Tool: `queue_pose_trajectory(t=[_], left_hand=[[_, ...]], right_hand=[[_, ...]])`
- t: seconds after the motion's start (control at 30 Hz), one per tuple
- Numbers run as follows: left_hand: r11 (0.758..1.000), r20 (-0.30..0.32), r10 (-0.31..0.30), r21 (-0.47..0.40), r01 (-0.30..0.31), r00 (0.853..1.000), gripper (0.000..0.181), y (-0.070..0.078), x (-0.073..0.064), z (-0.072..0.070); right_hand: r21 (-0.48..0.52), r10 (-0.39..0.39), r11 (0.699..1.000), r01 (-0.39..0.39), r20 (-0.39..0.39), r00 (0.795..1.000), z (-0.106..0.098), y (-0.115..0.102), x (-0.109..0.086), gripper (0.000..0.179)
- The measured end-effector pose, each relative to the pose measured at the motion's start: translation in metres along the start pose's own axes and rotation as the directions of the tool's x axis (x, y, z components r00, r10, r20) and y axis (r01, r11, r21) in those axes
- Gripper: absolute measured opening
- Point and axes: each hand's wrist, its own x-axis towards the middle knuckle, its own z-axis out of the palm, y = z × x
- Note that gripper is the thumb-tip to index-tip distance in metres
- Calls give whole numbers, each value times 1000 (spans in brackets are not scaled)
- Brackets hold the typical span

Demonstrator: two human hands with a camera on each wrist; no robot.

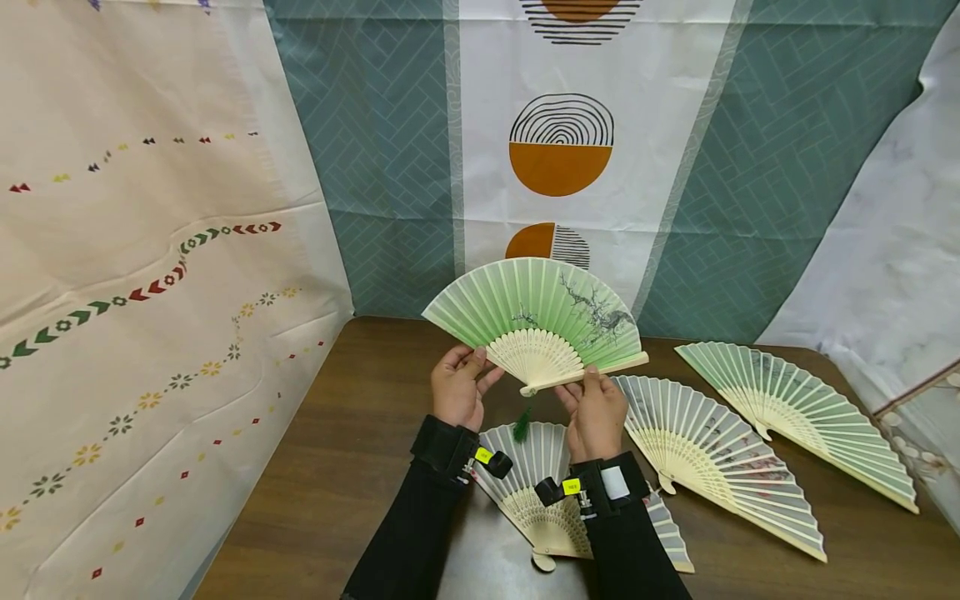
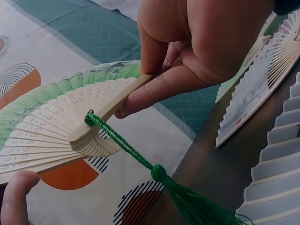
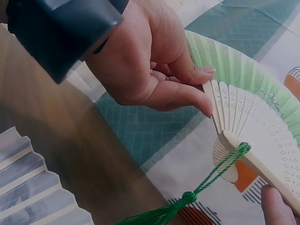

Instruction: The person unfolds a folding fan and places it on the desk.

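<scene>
Between my two hands an unfolded green folding fan is held up over the table, with pale pierced ribs and a dark branch pattern. My left hand pinches its left edge between thumb and fingers. The right hand grips the right outer rib, thumb in front. From the pivot hangs a green tassel on a cord. In the right wrist view the left fingers press on the outer rib, and only the right thumb shows.
Below my forearms an open grey-white fan lies on the brown table, partly hidden by the right sleeve. To the right lie another pale fan with reddish print and a light green fan. Patterned cloths hang behind.
</scene>
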Motion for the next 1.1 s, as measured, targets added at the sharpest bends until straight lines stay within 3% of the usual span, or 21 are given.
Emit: queue_pose_trajectory(t=[0.77, 1.1], left_hand=[[996, -36, 7, -90, -10, 999, 27, -4, -4, 3], [988, -40, -22, -153, 16, 999, 30, -6, -4, 5]], right_hand=[[62, -39, 997, 39, 1, 999, 1, -3, -5, 47], [106, -35, 994, 35, -4, 999, 1, -2, -6, 44]])
